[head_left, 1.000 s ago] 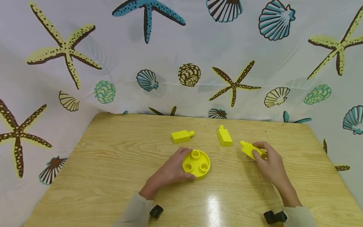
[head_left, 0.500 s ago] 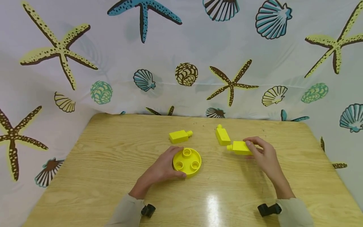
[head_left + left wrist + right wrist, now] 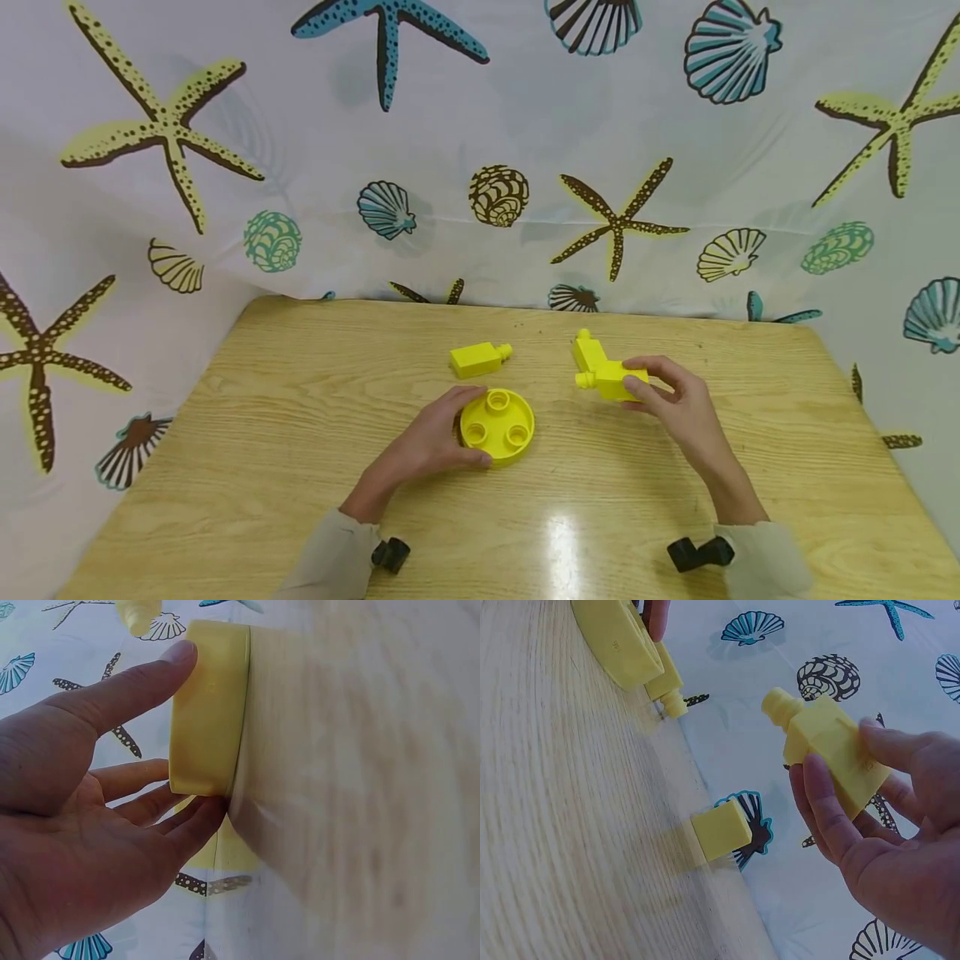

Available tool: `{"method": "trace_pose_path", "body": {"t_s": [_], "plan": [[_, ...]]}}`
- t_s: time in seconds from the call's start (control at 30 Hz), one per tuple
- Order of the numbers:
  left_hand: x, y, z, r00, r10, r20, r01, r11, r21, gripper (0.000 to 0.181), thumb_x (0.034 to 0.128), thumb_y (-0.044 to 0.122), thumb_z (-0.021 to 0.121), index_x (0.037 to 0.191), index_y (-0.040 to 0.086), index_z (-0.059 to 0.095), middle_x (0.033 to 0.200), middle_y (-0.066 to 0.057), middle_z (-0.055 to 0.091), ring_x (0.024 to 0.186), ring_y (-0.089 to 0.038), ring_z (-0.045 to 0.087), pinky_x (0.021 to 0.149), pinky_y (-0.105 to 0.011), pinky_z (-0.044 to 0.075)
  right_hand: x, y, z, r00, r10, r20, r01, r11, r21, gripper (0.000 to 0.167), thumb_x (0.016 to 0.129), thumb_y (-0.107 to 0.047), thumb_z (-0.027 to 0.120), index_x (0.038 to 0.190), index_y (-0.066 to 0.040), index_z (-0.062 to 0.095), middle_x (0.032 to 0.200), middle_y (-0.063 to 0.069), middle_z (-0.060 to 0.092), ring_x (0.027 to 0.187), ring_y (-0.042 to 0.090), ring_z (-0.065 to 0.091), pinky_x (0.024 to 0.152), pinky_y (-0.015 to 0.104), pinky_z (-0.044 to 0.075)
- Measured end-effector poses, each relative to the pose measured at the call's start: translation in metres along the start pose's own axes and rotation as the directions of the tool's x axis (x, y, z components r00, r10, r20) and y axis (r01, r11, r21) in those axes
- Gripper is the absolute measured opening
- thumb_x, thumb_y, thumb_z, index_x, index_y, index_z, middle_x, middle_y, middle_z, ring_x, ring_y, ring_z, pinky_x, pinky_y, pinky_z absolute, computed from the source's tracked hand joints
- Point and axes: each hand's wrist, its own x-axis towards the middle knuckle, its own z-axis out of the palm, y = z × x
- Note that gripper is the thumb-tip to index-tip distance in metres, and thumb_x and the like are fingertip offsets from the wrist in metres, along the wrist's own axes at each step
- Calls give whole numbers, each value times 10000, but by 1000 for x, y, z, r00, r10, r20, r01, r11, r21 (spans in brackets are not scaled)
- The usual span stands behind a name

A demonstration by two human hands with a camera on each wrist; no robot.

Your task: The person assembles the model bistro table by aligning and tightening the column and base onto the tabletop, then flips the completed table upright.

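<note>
My left hand (image 3: 431, 437) grips a round yellow base (image 3: 497, 419) by its side, thumb and fingers round the rim. Three raised threaded sockets face up inside it. In the left wrist view the base (image 3: 210, 705) appears edge-on against the table. My right hand (image 3: 682, 408) pinches a yellow bottle-shaped block (image 3: 615, 382) with a threaded neck; the neck points left. The right wrist view shows that block (image 3: 836, 746) held above the table between thumb and fingers. Just behind it lies a second such block (image 3: 589, 352), partly covered by the held one in the head view.
A third yellow bottle-shaped block (image 3: 476, 360) lies behind the round base, neck to the right. All stand on a wooden table (image 3: 300, 417). A white cloth (image 3: 442, 133) printed with shells and starfish hangs along the back and sides.
My right hand has carried its block leftward, turning it so the neck points left. The round base has shifted slightly left with my left hand. The two loose blocks stay put.
</note>
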Motion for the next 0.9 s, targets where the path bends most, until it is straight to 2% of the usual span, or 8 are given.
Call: {"method": "trace_pose_path", "body": {"t_s": [0.13, 0.27, 0.37, 0.53, 0.7, 0.9], "plan": [[0, 0, 0, 1000, 12, 4, -12, 1000, -9, 927, 793, 200, 915, 1543, 0, 409, 1528, -181, 460, 1413, -366, 435, 1170, -550, 360, -2, -2, 3, 999, -34, 33, 33, 999, 19, 402, 1018, -150, 668, 1382, -9, 572, 1385, 162, 522, 1043, 212, 712, 878, 465, 594], [0, 2, -1, 1000, 25, 9, -25, 1000, -14, 922, 795, 187, 912, 1539, -16, 405, 1513, -189, 467, 1403, -366, 444, 1170, -545, 362, -3, -2, 8, 999, -42, 11, 42, 998, 44, 466, 1017, -127, 664, 1438, -13, 500, 1401, 191, 524, 1073, 192, 698, 878, 460, 595], [0, 3, 0, 1000, 27, 13, -27, 999, -23, 924, 798, 184, 910, 1540, -20, 400, 1513, -192, 465, 1404, -366, 443, 1173, -541, 358, -3, -3, 13, 999, -34, -19, 36, 997, 74, 481, 1003, -118, 683, 1425, 6, 487, 1354, 208, 576, 1066, 192, 699, 884, 459, 595], [0, 5, 1, 1000, 13, 17, -12, 998, -57, 920, 807, 184, 903, 1547, -11, 392, 1530, -188, 451, 1417, -360, 431, 1180, -531, 352, -3, -1, 23, 998, -48, -37, 51, 994, 96, 430, 1001, -108, 683, 1378, 34, 535, 1290, 174, 636, 1066, 198, 688, 885, 384, 606], [0, 4, 2, 1000, 3, 12, -2, 997, -79, 911, 815, 187, 898, 1544, -16, 392, 1539, -189, 445, 1423, -359, 426, 1178, -524, 358, -3, 1, 37, 997, -79, -18, 81, 988, 128, 444, 1009, -88, 663, 1421, 16, 533, 1372, 198, 568, 1131, 202, 647, 903, 318, 596], [0, 4, 3, 1000, -4, 7, 4, 996, -91, 904, 812, 177, 900, 1540, -13, 401, 1536, -184, 449, 1420, -351, 432, 1173, -504, 373, -4, 5, 52, 997, -60, 46, 52, 985, 165, 478, 1031, -115, 636, 1469, 10, 494, 1481, 181, 507, 1219, 200, 612, 944, 319, 577]]}}
